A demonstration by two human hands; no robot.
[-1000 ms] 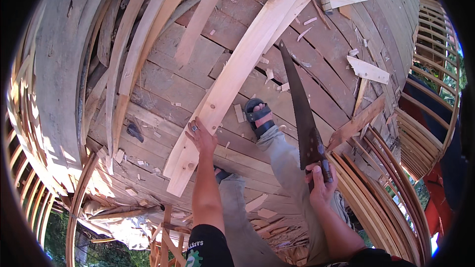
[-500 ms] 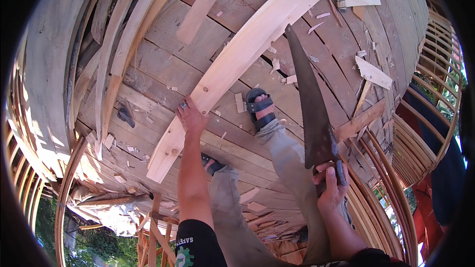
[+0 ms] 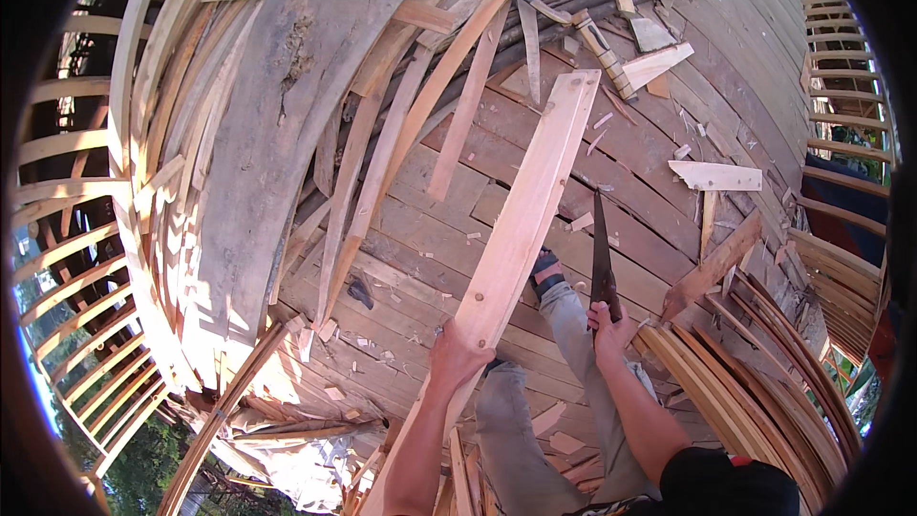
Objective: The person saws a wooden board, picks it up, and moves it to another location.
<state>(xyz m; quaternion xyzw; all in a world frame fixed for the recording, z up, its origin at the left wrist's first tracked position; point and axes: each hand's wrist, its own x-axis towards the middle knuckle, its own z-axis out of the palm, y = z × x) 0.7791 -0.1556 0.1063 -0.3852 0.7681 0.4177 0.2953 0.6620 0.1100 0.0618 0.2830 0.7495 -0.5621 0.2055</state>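
Observation:
My left hand (image 3: 457, 355) is wrapped around the edge of a long, pale wooden plank (image 3: 521, 215) towards its near end. From there the plank slants away from me, its far end over the floorboards and its near part passing beside my left forearm. In my right hand (image 3: 611, 333) is a handsaw (image 3: 601, 253), gripped by its handle. Its dark blade points away from me, seen nearly edge-on, to the right of the plank and apart from it. My sandalled feet are partly hidden beneath the plank.
Curved timbers (image 3: 382, 172) and a broad grey slab (image 3: 258, 153) lie at the left. A long blade with a wooden handle (image 3: 602, 53) rests at the far end. Offcuts (image 3: 716, 176) and chips litter the floorboards. Stacked strips (image 3: 726, 392) stand at the right.
The view has swung left. My left hand has lifted the plank's near end towards me. The saw has turned from broadside to nearly edge-on, still in my right hand.

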